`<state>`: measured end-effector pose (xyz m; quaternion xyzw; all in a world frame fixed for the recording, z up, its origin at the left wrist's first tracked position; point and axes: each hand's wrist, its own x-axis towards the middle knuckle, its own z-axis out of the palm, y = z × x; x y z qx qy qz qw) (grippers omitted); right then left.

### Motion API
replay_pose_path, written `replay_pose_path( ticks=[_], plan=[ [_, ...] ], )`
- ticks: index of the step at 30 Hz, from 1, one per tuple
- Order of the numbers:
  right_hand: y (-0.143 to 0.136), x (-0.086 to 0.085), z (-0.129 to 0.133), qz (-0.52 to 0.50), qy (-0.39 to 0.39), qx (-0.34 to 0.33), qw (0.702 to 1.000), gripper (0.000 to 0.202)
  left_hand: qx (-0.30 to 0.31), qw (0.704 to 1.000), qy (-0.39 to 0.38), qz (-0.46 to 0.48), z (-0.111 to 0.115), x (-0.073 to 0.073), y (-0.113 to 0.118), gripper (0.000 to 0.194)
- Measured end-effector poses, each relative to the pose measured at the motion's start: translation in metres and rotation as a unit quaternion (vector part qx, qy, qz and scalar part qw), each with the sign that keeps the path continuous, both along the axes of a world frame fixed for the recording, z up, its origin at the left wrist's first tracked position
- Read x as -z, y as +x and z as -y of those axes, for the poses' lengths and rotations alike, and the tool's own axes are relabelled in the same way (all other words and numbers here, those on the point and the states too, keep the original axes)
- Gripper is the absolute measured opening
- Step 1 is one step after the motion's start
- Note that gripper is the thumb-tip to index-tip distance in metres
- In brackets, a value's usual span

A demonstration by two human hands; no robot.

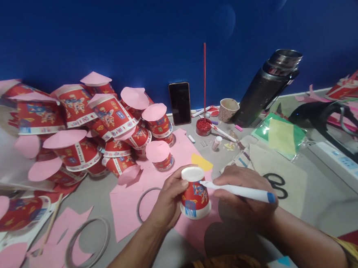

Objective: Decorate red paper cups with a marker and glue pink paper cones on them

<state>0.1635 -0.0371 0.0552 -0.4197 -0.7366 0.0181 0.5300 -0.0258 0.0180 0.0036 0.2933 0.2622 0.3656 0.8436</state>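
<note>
Near the front middle, my left hand (168, 200) is closed round the left side of a red paper cup (195, 196), which stands upside down with its white base (193, 174) up. My right hand (247, 186) grips a white marker (241, 191) with a blue end. The marker's tip touches or nearly touches the cup's printed side just below the base. Pink paper (132, 210) lies beneath and behind the cup, with a yellow piece (202, 162) on it.
Many red cups with pink paper tops (72, 104) are piled at the left. Behind are a phone (180, 103), a red pot (203, 126), a paper cup (228, 109) and a black flask (261, 87). Scissors (276, 184) and a power strip (347, 171) lie right; a tape ring (69, 250) lies left.
</note>
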Motion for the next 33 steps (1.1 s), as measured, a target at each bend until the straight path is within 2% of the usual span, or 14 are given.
replay_pose_path(
  ticks=[17,33],
  plan=[
    [-0.0016,0.0052,-0.0005,-0.001,-0.047,-0.026,0.999,0.013,-0.001,1.000,-0.009,0.000,-0.0008,-0.0019,0.0010,0.047],
    [0.0000,0.0014,0.0005,-0.008,-0.023,-0.013,1.000,0.015,-0.001,1.000,0.001,0.000,0.0006,-0.0040,0.0011,0.046]
  ],
)
